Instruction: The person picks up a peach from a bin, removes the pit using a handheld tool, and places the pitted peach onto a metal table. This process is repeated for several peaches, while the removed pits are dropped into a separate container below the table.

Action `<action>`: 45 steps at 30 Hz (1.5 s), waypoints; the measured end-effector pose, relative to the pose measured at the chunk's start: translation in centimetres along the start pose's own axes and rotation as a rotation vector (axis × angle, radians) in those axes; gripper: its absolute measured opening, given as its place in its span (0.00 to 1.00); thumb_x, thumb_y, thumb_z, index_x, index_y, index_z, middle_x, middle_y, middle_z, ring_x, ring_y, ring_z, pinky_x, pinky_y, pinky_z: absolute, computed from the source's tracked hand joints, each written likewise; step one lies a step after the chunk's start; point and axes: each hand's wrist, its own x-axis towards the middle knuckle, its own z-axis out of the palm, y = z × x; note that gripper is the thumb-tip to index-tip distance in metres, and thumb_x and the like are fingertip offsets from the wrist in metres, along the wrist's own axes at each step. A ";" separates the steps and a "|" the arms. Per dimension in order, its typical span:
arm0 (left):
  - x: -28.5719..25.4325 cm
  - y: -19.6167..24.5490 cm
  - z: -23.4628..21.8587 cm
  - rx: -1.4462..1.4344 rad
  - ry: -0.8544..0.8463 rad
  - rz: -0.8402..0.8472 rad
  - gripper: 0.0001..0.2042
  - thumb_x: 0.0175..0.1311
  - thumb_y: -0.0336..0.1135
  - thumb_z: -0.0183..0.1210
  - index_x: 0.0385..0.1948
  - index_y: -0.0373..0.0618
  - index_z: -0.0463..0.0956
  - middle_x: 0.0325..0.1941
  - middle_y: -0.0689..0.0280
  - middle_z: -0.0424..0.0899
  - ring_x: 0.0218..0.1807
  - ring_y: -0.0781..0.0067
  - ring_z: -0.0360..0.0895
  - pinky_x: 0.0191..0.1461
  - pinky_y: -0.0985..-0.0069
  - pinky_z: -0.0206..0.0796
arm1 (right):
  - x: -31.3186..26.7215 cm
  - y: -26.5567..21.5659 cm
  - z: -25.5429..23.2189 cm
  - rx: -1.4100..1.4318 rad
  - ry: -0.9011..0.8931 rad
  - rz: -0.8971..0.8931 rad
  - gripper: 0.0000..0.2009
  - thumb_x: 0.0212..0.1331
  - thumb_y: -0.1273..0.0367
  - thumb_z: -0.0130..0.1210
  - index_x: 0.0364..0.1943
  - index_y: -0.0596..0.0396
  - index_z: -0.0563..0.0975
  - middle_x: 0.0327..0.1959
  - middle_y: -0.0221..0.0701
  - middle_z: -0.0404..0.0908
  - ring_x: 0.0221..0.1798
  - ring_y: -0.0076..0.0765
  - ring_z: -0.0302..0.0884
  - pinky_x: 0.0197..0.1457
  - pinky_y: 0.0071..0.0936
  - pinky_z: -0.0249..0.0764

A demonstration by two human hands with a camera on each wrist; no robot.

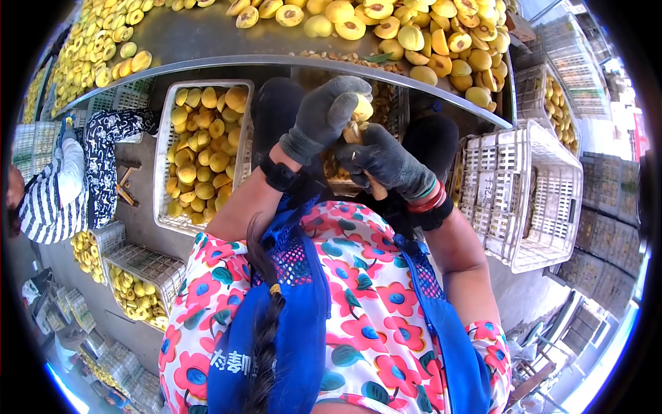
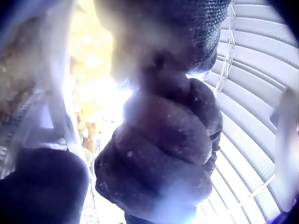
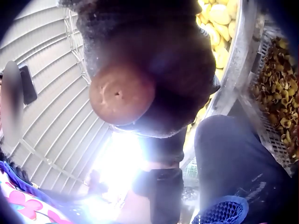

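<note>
My gloved left hand [image 1: 323, 119] holds a yellow peach [image 1: 363, 107] between thumb and fingers, above my lap. Just below it, my gloved right hand [image 1: 393, 162] grips a wooden-handled tool [image 1: 378, 188], its upper end right at the peach. The tool's working tip is hidden. From the right wrist, the round butt of the wooden handle [image 3: 119, 94] pokes out of the fist. In the left wrist view the curled glove fingers [image 2: 159, 140] fill the middle and hide the peach.
A metal table [image 1: 200, 34] with heaps of halved peaches spans the front. At left stands a white crate [image 1: 162, 165] of peaches; at right, a white crate [image 1: 493, 186]. Below the table edge sits a crate of scraps [image 3: 275, 135]. Another person [image 1: 55, 193] sits far left.
</note>
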 end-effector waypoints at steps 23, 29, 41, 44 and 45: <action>0.5 1.6 1.5 -0.206 0.166 -0.084 0.28 0.73 0.52 0.34 0.39 0.36 0.78 0.38 0.59 0.85 0.41 0.69 0.82 0.47 0.75 0.74 | 0.7 0.9 3.1 -0.397 0.387 -0.569 0.04 0.57 0.75 0.55 0.36 0.61 0.76 0.25 0.26 0.75 0.26 0.19 0.72 0.25 0.22 0.68; 0.2 1.5 1.0 -0.181 0.020 -0.091 0.36 0.67 0.66 0.40 0.44 0.33 0.76 0.41 0.56 0.83 0.43 0.66 0.81 0.48 0.71 0.75 | -0.6 0.0 1.0 0.089 0.048 -0.031 0.06 0.57 0.74 0.56 0.36 0.62 0.76 0.21 0.28 0.75 0.20 0.22 0.71 0.21 0.21 0.65; 2.2 1.9 -0.1 -0.186 -0.106 -0.254 0.31 0.72 0.59 0.38 0.40 0.34 0.78 0.39 0.55 0.84 0.40 0.67 0.82 0.47 0.73 0.75 | -0.2 0.0 1.3 -0.085 0.119 -0.027 0.08 0.59 0.71 0.55 0.40 0.60 0.76 0.21 0.23 0.73 0.20 0.18 0.70 0.22 0.20 0.65; 2.1 2.0 0.4 -0.272 0.057 -0.368 0.31 0.71 0.60 0.38 0.41 0.35 0.77 0.38 0.54 0.84 0.40 0.64 0.83 0.45 0.72 0.76 | 0.0 0.3 1.4 -0.123 0.123 -0.150 0.09 0.60 0.70 0.54 0.43 0.59 0.76 0.22 0.23 0.74 0.20 0.17 0.69 0.22 0.19 0.65; 2.3 2.0 -0.3 -0.428 0.102 -0.443 0.32 0.71 0.61 0.37 0.42 0.35 0.76 0.39 0.52 0.84 0.39 0.60 0.83 0.43 0.71 0.77 | -0.2 -0.1 1.6 -0.222 0.155 -0.181 0.09 0.59 0.73 0.54 0.42 0.61 0.76 0.23 0.26 0.75 0.23 0.19 0.71 0.25 0.22 0.67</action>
